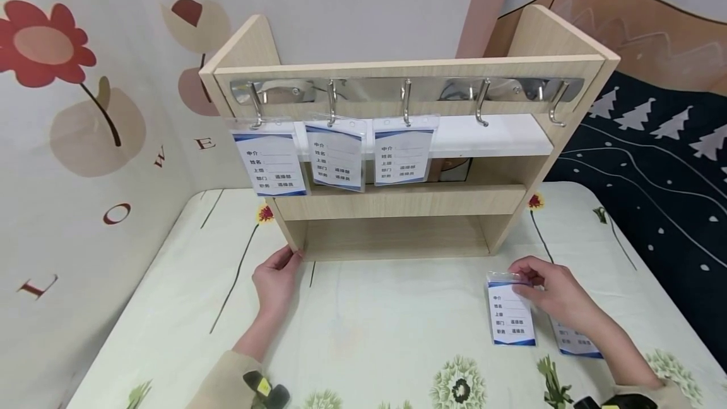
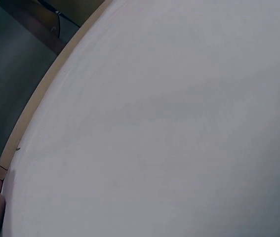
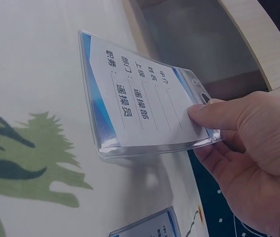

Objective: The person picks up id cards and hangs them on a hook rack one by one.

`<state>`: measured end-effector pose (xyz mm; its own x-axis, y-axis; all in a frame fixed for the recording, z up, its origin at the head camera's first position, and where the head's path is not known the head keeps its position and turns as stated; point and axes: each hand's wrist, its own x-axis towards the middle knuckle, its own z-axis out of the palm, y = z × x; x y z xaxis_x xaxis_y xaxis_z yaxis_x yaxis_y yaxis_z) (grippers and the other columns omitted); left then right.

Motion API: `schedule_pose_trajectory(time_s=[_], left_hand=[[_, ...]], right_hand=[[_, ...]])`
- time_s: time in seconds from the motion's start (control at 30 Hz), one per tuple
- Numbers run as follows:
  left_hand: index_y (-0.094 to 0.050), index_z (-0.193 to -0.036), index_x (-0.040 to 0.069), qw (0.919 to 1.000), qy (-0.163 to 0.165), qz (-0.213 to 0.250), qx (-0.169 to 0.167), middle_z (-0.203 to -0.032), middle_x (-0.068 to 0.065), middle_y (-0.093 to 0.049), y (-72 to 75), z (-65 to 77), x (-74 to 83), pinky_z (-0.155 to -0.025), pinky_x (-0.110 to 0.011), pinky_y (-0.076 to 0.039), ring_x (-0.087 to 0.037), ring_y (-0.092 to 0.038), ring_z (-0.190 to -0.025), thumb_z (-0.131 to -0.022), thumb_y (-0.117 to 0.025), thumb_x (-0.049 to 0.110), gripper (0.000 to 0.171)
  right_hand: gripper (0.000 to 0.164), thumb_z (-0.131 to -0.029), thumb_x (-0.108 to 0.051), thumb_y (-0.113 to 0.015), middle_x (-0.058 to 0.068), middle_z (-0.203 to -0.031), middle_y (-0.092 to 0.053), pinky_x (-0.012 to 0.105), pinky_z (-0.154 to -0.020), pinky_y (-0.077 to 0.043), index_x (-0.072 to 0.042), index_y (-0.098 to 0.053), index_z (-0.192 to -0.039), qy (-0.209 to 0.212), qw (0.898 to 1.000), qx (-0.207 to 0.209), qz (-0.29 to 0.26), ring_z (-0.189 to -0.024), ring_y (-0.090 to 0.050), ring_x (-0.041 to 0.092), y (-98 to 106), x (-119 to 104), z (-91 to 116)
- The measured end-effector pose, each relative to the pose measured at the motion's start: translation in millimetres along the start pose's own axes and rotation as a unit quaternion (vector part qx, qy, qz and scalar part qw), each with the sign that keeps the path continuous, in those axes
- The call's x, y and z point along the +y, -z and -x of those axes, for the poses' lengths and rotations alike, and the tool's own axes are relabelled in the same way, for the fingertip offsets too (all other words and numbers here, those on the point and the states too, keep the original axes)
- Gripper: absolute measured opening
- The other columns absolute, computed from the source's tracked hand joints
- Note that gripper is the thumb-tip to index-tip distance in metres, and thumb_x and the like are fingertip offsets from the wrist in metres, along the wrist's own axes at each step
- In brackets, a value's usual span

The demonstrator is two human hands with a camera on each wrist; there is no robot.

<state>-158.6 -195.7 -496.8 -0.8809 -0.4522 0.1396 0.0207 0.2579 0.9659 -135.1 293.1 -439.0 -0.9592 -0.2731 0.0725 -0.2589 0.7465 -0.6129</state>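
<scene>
Between thumb and fingers, my right hand [image 1: 559, 292] pinches the top edge of an ID badge [image 1: 512, 314] in a clear plastic holder. In the right wrist view this badge [image 3: 140, 98] is tilted above the cloth, its printed face and slot showing. A second badge [image 1: 576, 339] lies on the cloth, partly hidden by my right forearm. My left hand [image 1: 275, 283] grips the lower left corner of a wooden shelf [image 1: 397, 202]. Three badges hang from its hooks: a left badge [image 1: 271, 166], a middle badge [image 1: 336, 155] and a right badge [image 1: 403, 151].
A metal hook rail [image 1: 375, 89] runs along the shelf's upper front; its two right hooks, including the end hook [image 1: 559, 103], carry nothing. A white panel [image 1: 494, 134] sits behind the badges. The flower-print cloth [image 1: 386, 314] covers the table, with a wall [image 1: 369, 5] behind.
</scene>
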Motion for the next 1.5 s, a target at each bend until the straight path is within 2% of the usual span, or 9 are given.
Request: schedule_pose_trajectory(time_s=[0.33, 0.87, 1.17, 1.5], left_hand=[[-0.073, -0.12, -0.004, 1.0, 0.002, -0.006, 0.001, -0.115, -0.021, -0.072, -0.1, 0.4, 1.4, -0.075, -0.008, -0.053, 0.015, -0.063, -0.083, -0.095, -0.072, 0.004, 0.027], [-0.073, -0.119, -0.005, 1.0, 0.002, 0.003, 0.004, -0.114, -0.022, -0.072, 0.6, 0.3, 0.2, -0.074, -0.009, -0.053, 0.014, -0.063, -0.083, -0.094, -0.072, 0.003, 0.026], [-0.072, -0.121, -0.005, 1.0, 0.005, -0.003, 0.001, -0.115, -0.022, -0.072, 0.4, 0.6, 1.9, -0.075, -0.008, -0.053, 0.014, -0.063, -0.083, -0.095, -0.072, 0.003, 0.027], [-0.072, -0.121, -0.005, 1.0, 0.006, -0.005, -0.001, -0.116, -0.022, -0.072, 0.1, 0.6, 2.3, -0.075, -0.008, -0.053, 0.014, -0.063, -0.084, -0.096, -0.071, 0.004, 0.027]], right_hand=[[0.025, -0.087, 0.005, -0.076, -0.003, -0.09, -0.064, 0.023, -0.072, -0.054, -0.003, -0.069, -0.109, 0.017, 1.0, 0.011, -0.003, -0.082, -0.057, 0.01, 3.6, -8.3, -1.5], [0.026, -0.086, 0.006, -0.078, -0.005, -0.09, -0.065, 0.025, -0.074, -0.054, -0.007, -0.069, -0.107, 0.016, 1.0, 0.002, 0.001, -0.082, -0.055, 0.013, 7.8, -23.0, -0.7], [0.024, -0.088, 0.005, -0.077, -0.006, -0.096, -0.068, 0.032, -0.079, -0.056, -0.01, -0.069, -0.105, 0.026, 1.0, 0.009, -0.014, -0.086, -0.057, 0.012, 10.4, -29.2, -0.3], [0.022, -0.089, 0.005, -0.076, -0.006, -0.097, -0.068, 0.018, -0.081, -0.052, -0.008, -0.069, -0.106, 0.053, 0.998, 0.025, -0.037, -0.088, -0.058, 0.007, 14.3, -32.8, -1.1]])
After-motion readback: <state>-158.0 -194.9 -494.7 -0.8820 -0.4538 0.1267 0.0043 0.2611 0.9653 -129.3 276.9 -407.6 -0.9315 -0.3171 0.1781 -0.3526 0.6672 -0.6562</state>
